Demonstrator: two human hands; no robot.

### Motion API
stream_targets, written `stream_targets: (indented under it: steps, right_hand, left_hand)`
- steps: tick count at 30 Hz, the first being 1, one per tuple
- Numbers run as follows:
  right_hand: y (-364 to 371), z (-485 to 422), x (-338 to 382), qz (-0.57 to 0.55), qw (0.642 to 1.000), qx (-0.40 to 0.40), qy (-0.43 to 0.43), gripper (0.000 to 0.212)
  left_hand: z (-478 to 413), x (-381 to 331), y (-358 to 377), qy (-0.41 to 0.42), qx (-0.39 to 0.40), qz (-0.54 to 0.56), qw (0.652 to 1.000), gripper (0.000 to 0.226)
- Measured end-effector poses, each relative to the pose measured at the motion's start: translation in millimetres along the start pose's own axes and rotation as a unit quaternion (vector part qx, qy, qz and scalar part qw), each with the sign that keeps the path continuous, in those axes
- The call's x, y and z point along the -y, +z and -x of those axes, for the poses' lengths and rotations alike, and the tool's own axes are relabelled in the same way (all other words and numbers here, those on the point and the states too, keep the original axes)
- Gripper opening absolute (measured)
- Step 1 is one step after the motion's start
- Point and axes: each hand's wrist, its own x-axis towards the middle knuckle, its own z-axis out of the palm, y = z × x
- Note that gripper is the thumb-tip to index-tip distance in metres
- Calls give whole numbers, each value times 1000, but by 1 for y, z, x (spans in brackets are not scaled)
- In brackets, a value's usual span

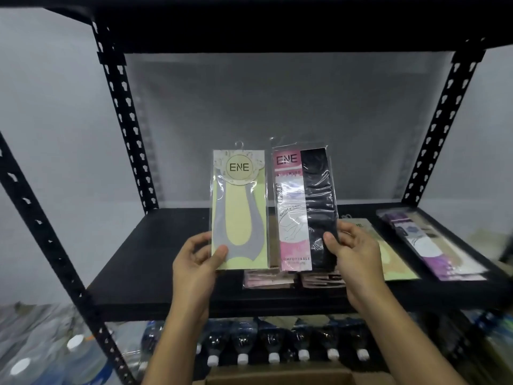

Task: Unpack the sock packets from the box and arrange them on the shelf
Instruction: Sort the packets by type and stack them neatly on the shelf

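Cardboard box (277,375) lowest; left hand (194,262) pinches green sock packet (240,212), right hand (352,254) pinches pink-black packet (302,207), upright over shelf (155,245) front edge

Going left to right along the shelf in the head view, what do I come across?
left hand → green packet → pink-and-black packet → right hand → flat green packet → purple packets

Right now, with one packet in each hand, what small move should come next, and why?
Probably lower the pink packet in the right hand onto the pink stack lying on the shelf just below it; their designs seem to match.
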Motion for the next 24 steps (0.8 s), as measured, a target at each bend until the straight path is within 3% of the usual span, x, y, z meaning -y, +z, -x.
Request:
stream_targets:
  steps: [24]
  right_hand:
    - [-37,-47,-25,51,997,-34,54,23]
  left_hand:
    - [-11,25,50,-34,28,-12,999,29]
